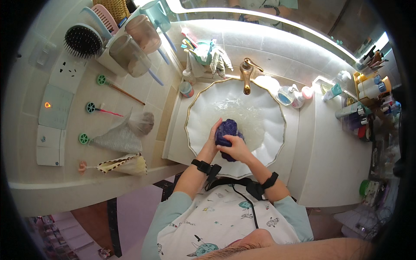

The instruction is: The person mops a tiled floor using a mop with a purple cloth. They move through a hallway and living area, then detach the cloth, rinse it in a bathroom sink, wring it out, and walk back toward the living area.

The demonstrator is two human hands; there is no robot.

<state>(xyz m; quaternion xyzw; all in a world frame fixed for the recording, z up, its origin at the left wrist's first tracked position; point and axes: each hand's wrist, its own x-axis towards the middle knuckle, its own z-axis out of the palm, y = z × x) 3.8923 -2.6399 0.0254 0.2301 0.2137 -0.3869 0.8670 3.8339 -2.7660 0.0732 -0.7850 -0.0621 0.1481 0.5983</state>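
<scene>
A bunched dark purple cloth (230, 126), wet-looking, is held over the near part of a white scalloped washbasin (202, 107) with a gold rim. Around its left side curls my left hand (213, 138). My right hand (236, 149) grips the same cloth from the right, thumb and fingers pressed across its front. One end of the cloth hangs below my hands. Rippled, slightly cloudy water (240, 112) stands in the basin under and beyond the cloth. The cloth hides part of the fingers of both hands.
A brass faucet (247, 76) rises at the basin's back. Soap pump bottles (286, 95) stand right of it; a small jar (186, 89) stands left. Cups (130, 55), a hairbrush (83, 41) and a mesh bag (118, 136) hang on the left wall. Toiletries (357, 112) crowd the right shelf.
</scene>
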